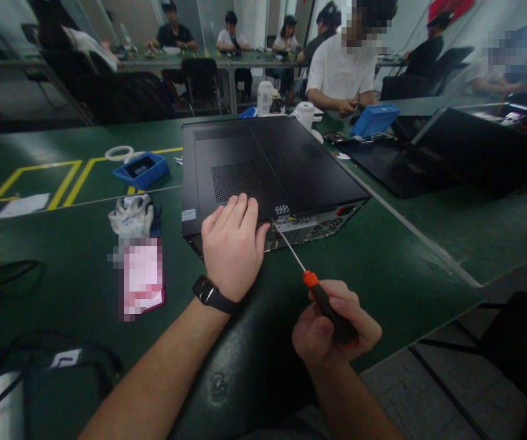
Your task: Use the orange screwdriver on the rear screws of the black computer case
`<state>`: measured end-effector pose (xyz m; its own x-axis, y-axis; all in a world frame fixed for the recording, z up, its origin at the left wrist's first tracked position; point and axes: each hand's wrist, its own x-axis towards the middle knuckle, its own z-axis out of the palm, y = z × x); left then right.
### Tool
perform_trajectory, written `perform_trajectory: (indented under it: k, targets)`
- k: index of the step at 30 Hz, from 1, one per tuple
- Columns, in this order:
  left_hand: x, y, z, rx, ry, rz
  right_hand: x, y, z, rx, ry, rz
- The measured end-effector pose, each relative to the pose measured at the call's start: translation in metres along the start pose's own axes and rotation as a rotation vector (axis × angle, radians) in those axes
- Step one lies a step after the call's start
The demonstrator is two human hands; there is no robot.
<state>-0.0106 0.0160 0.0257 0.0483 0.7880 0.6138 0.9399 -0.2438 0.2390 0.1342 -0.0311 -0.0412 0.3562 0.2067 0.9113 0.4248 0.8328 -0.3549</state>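
A black computer case lies on its side on the green table, its rear panel with a fan grille turned towards me. My left hand rests on the near edge of the case's perforated top side, fingers stretched out, thumb down by the rear edge. In my right hand is a screwdriver with a black and orange handle. Its thin shaft points up and left, and the tip meets the rear edge of the case beside my left thumb. The screw at the tip is too small to make out.
Left of the case are a blue tray, work gloves and a pink sheet. Across the table a person in a white shirt handles something near a blue bin. Black panels lie at right; a chair stands lower right.
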Motion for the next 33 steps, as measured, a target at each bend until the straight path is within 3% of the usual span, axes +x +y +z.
perform_trajectory:
  k: [11, 33]
  targets:
    - [-0.0008, -0.0009, 0.0022, 0.020, 0.024, 0.016, -0.0012, 0.0011, 0.0065, -0.011, 0.068, -0.010]
    - [-0.0022, -0.0014, 0.0025, 0.039, 0.028, 0.025, -0.0029, 0.0008, -0.0005, 0.048, 0.025, 0.043]
